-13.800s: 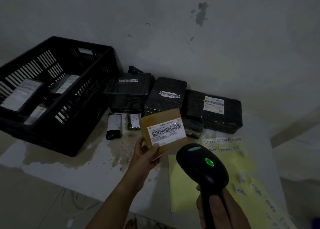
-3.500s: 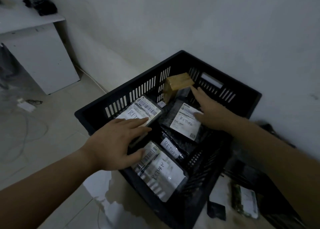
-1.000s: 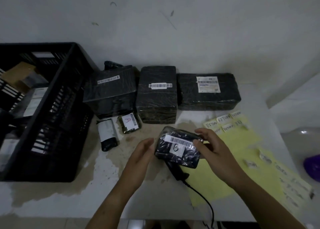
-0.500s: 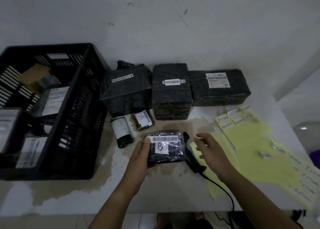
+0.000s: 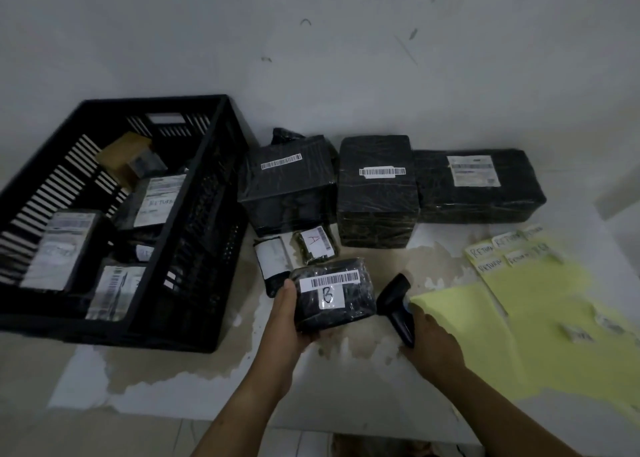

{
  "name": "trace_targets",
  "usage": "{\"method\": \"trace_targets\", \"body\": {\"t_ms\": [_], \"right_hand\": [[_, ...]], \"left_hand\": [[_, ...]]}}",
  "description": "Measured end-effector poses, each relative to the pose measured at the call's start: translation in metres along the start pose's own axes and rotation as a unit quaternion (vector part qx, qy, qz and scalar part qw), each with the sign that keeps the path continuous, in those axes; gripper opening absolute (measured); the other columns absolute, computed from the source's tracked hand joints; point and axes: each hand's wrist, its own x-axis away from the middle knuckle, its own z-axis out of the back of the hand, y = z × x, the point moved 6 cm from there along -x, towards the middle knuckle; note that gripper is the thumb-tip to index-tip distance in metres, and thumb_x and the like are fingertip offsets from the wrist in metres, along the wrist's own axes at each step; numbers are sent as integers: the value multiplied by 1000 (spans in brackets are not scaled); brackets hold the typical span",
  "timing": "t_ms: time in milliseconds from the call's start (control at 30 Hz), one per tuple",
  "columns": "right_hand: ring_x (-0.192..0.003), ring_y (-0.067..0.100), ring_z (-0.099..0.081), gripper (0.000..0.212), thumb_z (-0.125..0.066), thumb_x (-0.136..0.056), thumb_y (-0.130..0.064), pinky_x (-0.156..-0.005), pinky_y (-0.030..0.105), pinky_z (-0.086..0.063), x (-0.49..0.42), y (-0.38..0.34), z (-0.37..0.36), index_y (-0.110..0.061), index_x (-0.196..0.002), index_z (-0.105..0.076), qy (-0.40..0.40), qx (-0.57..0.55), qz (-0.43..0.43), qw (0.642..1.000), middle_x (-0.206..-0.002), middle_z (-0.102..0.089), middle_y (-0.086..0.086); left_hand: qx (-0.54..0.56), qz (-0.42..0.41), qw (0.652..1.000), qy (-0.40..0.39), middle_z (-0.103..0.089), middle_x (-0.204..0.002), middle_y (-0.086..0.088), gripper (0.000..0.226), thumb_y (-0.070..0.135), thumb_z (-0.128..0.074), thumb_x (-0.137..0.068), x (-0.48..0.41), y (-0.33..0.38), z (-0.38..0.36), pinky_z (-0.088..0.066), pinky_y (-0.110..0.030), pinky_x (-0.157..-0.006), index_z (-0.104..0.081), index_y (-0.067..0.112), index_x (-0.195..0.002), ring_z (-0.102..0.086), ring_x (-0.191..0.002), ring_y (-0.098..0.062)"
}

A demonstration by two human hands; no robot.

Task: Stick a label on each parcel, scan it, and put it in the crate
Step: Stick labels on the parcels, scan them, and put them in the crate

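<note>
My left hand (image 5: 287, 321) grips a small black wrapped parcel (image 5: 334, 292) from its left side and underneath; it bears a barcode strip and a white sticker marked "B". My right hand (image 5: 429, 335) closes round the handle of the black barcode scanner (image 5: 398, 304), which lies on the table just right of the parcel. The black slatted crate (image 5: 194, 186) stands at the left with several labelled parcels and a brown box inside. Yellow sheets (image 5: 519, 318) carrying handwritten "RETURN" labels (image 5: 498, 252) lie at the right.
Three large black wrapped parcels (image 5: 377, 190) line the wall behind. Two small parcels (image 5: 313, 245), one marked "A", lie in front of them. The white table (image 5: 346, 380) has a stained, peeling surface; its front edge runs below my forearms.
My right hand let go of the parcel and moved down onto the scanner, now gripping its handle. My left hand keeps hold of the "B" parcel.
</note>
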Motion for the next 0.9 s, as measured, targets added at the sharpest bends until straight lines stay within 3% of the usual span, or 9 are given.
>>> {"method": "trace_targets", "body": {"t_ms": [100,200,300,433,533,667,767,900], "right_hand": [[-104,24,-61,85,-68,-85,-34,-77,32,-51,2,0,7,-18,-152,-17,-21,-76,14,997,-129,-57,7],[-79,16,-60,87,-70,-85,-20,-56,23,-43,17,-5,26,-16,-153,-16,-41,-163,23,985,-110,-62,3],[-78,13,-66,85,-69,-85,-16,-65,31,-53,36,-1,45,-25,-152,-17,-50,-246,22,968,-102,-57,-9],[-86,14,-68,75,-70,-84,-14,-74,42,-55,70,-5,78,-45,-136,-25,-48,-328,9,943,-114,-56,-5],[-84,19,-67,62,-66,-86,-11,-69,38,-54,96,-14,96,-42,-127,-32,-42,-342,-2,939,-111,-57,-2],[-61,25,-54,26,-60,-89,-3,-63,39,-46,126,-30,110,-18,-109,-51,-32,-393,1,919,-87,-57,19],[-54,26,-52,20,-57,-97,-15,-55,35,-44,154,-53,117,-24,-114,-59,-17,-497,1,868,-67,-58,19],[-48,21,-49,23,-51,-98,-25,-47,24,-38,180,-87,122,-16,-110,-68,7,-560,35,828,-67,-56,21]], "left_hand": [[10,-5,1000,3,-72,-126,-1,51,54,-34,-104,-2,2,3,-56,-41,-96,-59,27,-139,-68,-118,-20],[23,-17,1000,9,-72,-127,-3,49,51,-34,-105,-7,4,5,-55,-44,-98,-60,24,-138,-68,-118,-22],[40,-23,999,23,-73,-125,-2,48,50,-35,-106,-13,7,6,-56,-38,-89,-61,23,-137,-69,-116,-20],[73,-25,996,35,-74,-123,-2,47,50,-37,-106,-17,8,5,-57,-34,-82,-62,23,-136,-69,-115,-20],[88,-28,995,26,-74,-123,-3,44,48,-37,-106,-18,9,-2,-56,-36,-85,-62,24,-134,-68,-117,-21],[110,-25,993,24,-73,-125,-3,42,47,-42,-106,-19,3,-9,-55,-43,-97,-61,24,-136,-67,-118,-22],[100,-31,995,8,-72,-126,-2,43,49,-41,-105,-20,-1,-12,-54,-43,-100,-60,26,-136,-68,-117,-19],[87,-41,995,-13,-71,-128,0,45,50,-36,-107,-20,-2,-18,-52,-44,-104,-58,27,-139,-67,-119,-18]]}}
